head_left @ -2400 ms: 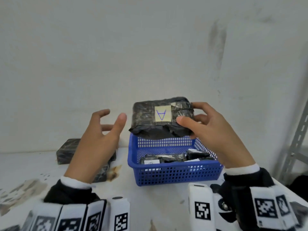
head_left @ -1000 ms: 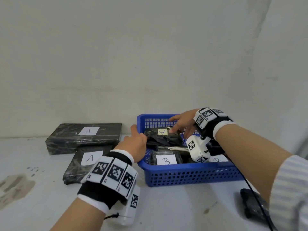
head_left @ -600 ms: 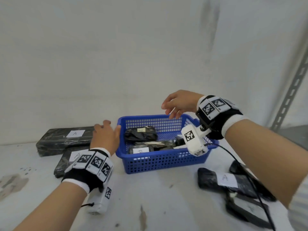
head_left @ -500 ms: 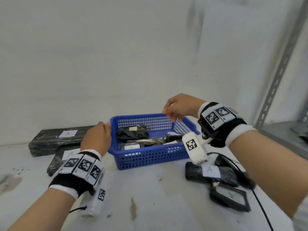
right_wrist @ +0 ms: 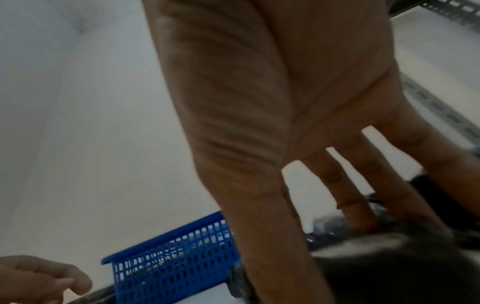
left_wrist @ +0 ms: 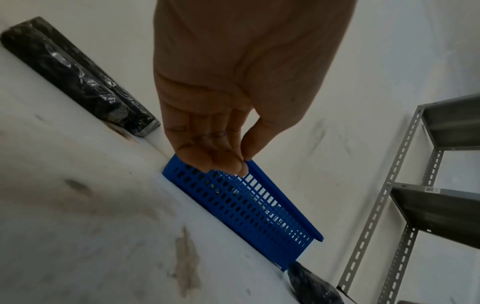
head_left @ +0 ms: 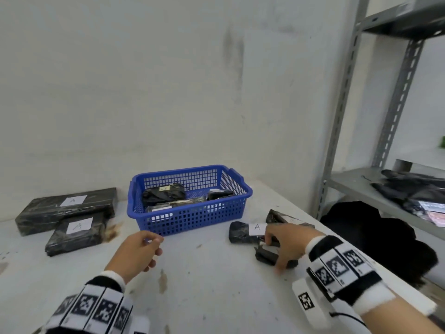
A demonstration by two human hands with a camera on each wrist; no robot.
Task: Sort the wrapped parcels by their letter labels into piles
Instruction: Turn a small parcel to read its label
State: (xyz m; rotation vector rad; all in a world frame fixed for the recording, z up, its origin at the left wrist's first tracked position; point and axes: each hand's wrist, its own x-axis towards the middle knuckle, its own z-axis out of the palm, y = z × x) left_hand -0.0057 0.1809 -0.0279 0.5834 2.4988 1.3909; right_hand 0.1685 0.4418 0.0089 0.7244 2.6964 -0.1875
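Observation:
A blue basket [head_left: 192, 218] holds several black wrapped parcels; one of them [head_left: 163, 195] carries a small label. Two parcels labelled A [head_left: 65, 208] [head_left: 77, 232] lie to its left. To its right lies another A parcel [head_left: 248, 231], with one more parcel [head_left: 289, 219] behind it. My right hand [head_left: 283, 244] reaches down with spread, straight fingers [right_wrist: 358, 205] onto a small dark parcel [head_left: 265, 255] at the front of that group. My left hand [head_left: 138, 251] hovers in front of the basket [left_wrist: 246, 205], loosely curled and holding nothing.
Grey metal shelving [head_left: 349, 116] stands at the right, with dark bags [head_left: 414, 189] on a shelf. A black bundle [head_left: 375, 239] sits beside the table's right edge. The white table [head_left: 204, 285] is stained and ends at a wall behind the basket.
My right hand dropped from above the basket's far rim to the parcels at its right. My left hand let go of the basket's left rim and drew back. The view swung right.

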